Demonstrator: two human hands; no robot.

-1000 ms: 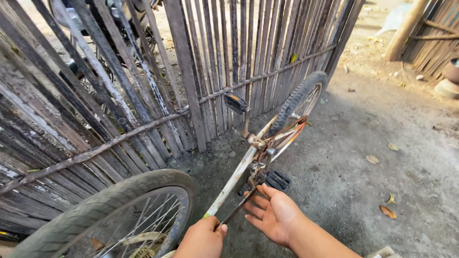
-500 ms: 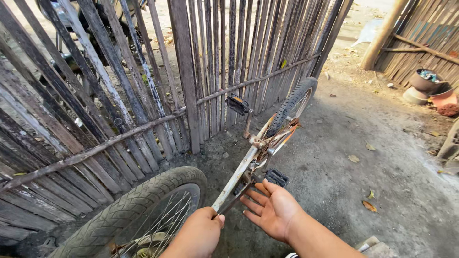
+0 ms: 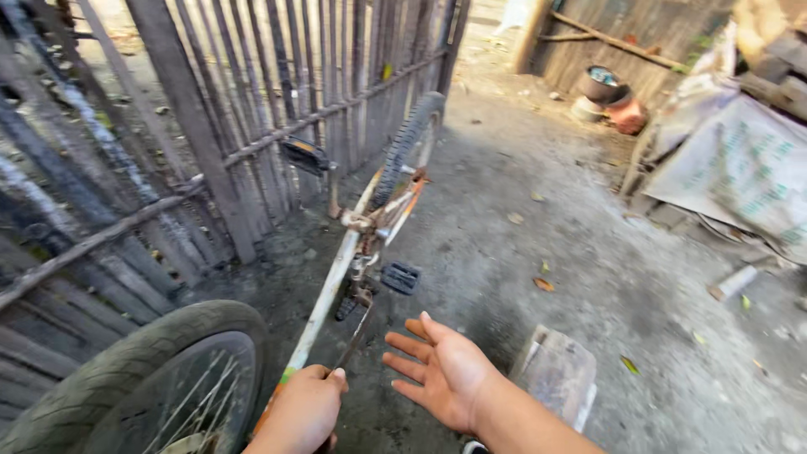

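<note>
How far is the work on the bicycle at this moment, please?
Done: the bicycle leans at the wooden fence, both tyres on. In hand: the left hand grips the frame tube; the right hand is open, near the pedal, holding nothing. Left: no tool or repair is visible yet.

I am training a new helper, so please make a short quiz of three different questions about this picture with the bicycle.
1. True or false: the right hand grips the black pedal.
2. Which hand holds the bicycle frame? A) left hand B) right hand C) neither
3. Fill in: the bicycle leans beside a wooden ____.

Key:
1. False; it is open, palm up, apart from the pedal.
2. A.
3. Fence.
</note>
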